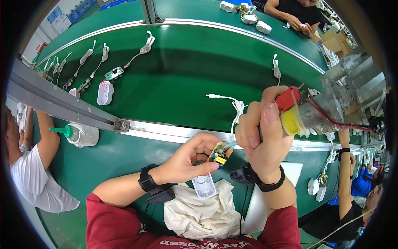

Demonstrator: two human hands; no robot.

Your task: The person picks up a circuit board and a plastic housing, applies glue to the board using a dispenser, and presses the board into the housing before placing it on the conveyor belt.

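My left hand (198,157) pinches a small circuit board (220,155) with a yellow component, fingers behind it and thumb at its near edge. Thin wires run from the board down to a white plastic housing (204,185) just below the hand. My right hand (265,133) is wrapped around a dispensing gun (309,116), grey and residue-smeared, with a red switch and a yellow band; the thumb lies near the switch. From under that hand a thin blue tip (230,144) points at the board. Whether they touch, I cannot tell.
Cream cloth (199,211) and a white foam sheet (273,197) lie in front of me. Beyond the metal rail (166,135), a green belt (174,83) carries coiled white cables (238,108) and boards (114,74). A green-spouted bottle (74,133) stands left; co-workers sit around.
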